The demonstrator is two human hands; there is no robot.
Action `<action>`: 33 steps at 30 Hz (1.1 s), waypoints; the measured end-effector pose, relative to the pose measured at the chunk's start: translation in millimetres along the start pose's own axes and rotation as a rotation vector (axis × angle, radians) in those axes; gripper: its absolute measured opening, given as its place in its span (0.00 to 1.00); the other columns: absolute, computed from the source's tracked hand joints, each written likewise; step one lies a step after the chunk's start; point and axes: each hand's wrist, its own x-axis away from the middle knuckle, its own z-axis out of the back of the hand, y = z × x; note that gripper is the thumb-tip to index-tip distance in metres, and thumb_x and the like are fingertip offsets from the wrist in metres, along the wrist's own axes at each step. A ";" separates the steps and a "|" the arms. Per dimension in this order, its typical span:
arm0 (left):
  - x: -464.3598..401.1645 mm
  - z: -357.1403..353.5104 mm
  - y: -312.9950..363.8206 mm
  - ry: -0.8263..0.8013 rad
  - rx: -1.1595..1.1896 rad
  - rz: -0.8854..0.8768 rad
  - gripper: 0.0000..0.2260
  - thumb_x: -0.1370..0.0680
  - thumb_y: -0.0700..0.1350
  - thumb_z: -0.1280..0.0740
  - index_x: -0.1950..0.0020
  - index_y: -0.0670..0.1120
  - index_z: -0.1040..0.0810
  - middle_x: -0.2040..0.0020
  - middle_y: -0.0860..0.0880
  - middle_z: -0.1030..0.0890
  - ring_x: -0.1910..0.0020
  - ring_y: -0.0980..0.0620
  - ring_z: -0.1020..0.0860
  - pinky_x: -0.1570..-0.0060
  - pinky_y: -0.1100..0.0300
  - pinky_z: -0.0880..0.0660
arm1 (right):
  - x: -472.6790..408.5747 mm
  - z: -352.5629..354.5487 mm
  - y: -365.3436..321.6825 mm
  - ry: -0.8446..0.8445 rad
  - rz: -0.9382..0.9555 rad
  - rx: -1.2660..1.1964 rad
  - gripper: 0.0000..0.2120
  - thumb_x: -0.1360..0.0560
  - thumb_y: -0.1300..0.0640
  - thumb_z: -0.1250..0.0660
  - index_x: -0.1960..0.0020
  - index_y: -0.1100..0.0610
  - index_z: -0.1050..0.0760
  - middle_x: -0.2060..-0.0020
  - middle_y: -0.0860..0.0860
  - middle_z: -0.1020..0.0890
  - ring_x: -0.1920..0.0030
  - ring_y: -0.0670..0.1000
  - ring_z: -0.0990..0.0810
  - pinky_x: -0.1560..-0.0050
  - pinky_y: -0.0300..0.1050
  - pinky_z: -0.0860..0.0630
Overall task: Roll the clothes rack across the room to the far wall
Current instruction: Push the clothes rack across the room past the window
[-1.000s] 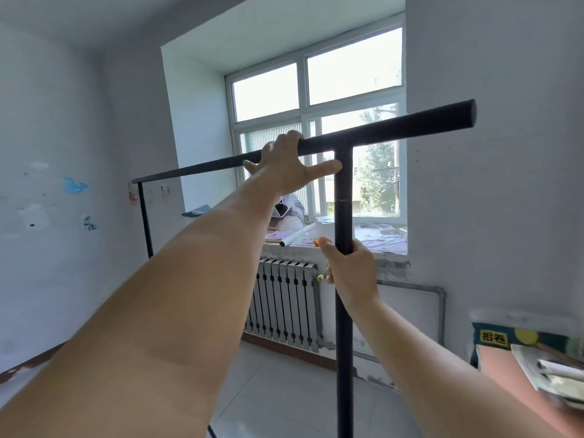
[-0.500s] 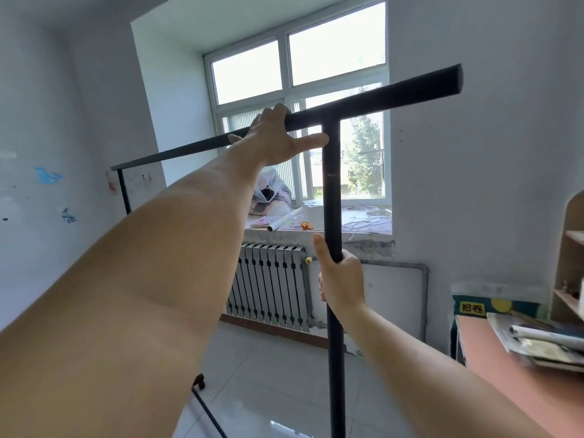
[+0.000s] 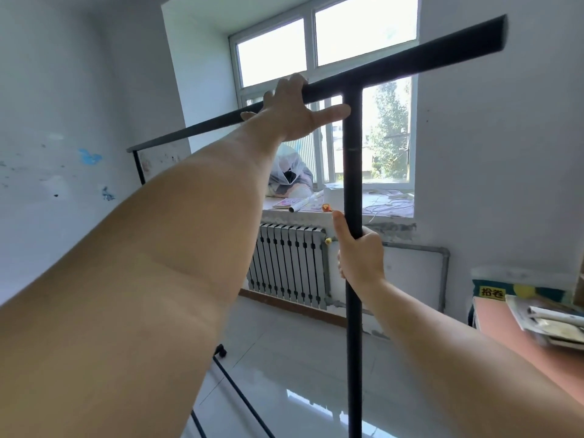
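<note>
Clothes rack (image 3: 352, 172) stands mid-room, facing window and radiator (image 3: 289, 263). Left hand (image 3: 295, 113) hooked over top bar, thumb splayed. Right hand (image 3: 361, 257) wrapped around upright post. Post's foot cut off below; left forearm hides most of base; one caster (image 3: 221, 351) visible.

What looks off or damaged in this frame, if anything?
Rack itself looks sound: left hand on the top bar, right hand wrapped round the upright. Oddities are in the room: chipped, bare plaster under the windowsill, loose cables strewn on the sill, and scuffed wall marks.
</note>
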 end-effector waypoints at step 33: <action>-39.9 -22.3 -90.7 -0.040 -0.037 0.366 0.49 0.42 0.78 0.41 0.26 0.58 0.47 0.23 0.43 0.49 0.27 0.36 0.42 0.33 0.37 0.37 | -85.5 -88.9 58.1 0.029 0.052 0.104 0.22 0.29 0.37 0.37 0.72 0.52 0.32 0.78 0.47 0.28 0.76 0.47 0.28 0.73 0.40 0.34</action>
